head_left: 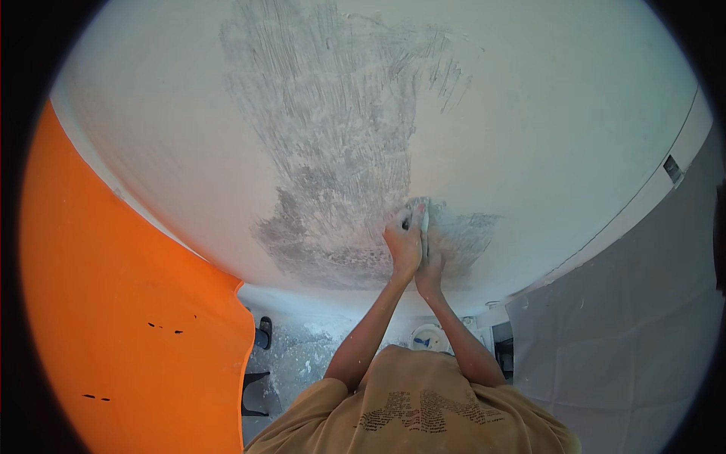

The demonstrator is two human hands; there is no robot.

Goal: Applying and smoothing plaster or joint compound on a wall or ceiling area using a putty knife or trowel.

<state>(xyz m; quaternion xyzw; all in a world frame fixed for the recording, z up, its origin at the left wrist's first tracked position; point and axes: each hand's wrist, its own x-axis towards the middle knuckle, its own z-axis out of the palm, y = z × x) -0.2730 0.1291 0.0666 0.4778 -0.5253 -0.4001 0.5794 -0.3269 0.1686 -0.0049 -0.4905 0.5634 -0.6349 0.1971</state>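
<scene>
Both my hands are raised to a white wall point(529, 113), close together at the lower part of a rough grey patch point(340, 121). My left hand point(404, 246) is closed around a narrow, pale scraper point(425, 221), seen nearly edge-on against the wall. Just below and to the right, my right hand point(429, 272) also grips it, with its fingers partly hidden. A dark spot shows between the left hand's fingers; what it is cannot be made out. White dust or paste coats the fingers.
An orange sheet point(136, 303) hangs at the left, a grey sheet point(605, 325) at the right. Below stands a white bucket point(439, 331) with something blue in it. White splashes mark the floor point(302, 371). A dark shoe point(265, 331) shows beside the orange sheet.
</scene>
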